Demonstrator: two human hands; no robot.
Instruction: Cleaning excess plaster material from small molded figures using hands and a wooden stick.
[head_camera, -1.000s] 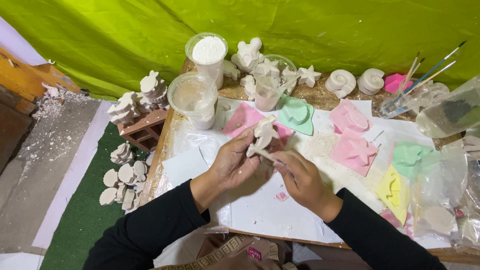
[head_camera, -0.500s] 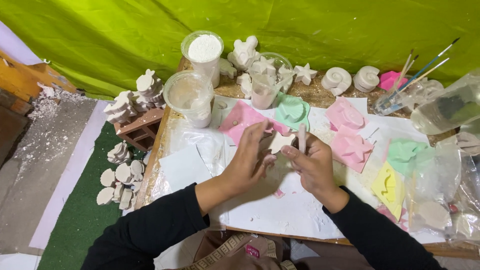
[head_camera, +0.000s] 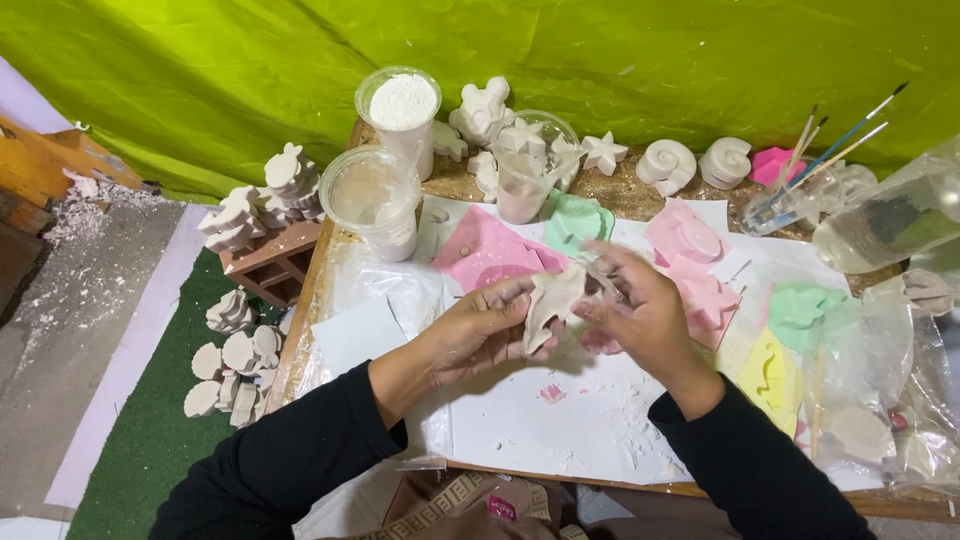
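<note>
Head view: both hands' fingers grip plaster figure (head_camera: 553, 300); right-hand tool blurred.

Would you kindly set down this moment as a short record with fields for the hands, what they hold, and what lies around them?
Left hand: left hand, grip closed on the plaster figure, held above the table.
Right hand: right hand, fingers at the figure's upper edge.
Work surface: white sheet dusted with powder.
Behind the hands: pink mould, green mould, cup of white powder.
Right side: paintbrushes in a clear cup.
Floor, left: plaster casts.
</note>
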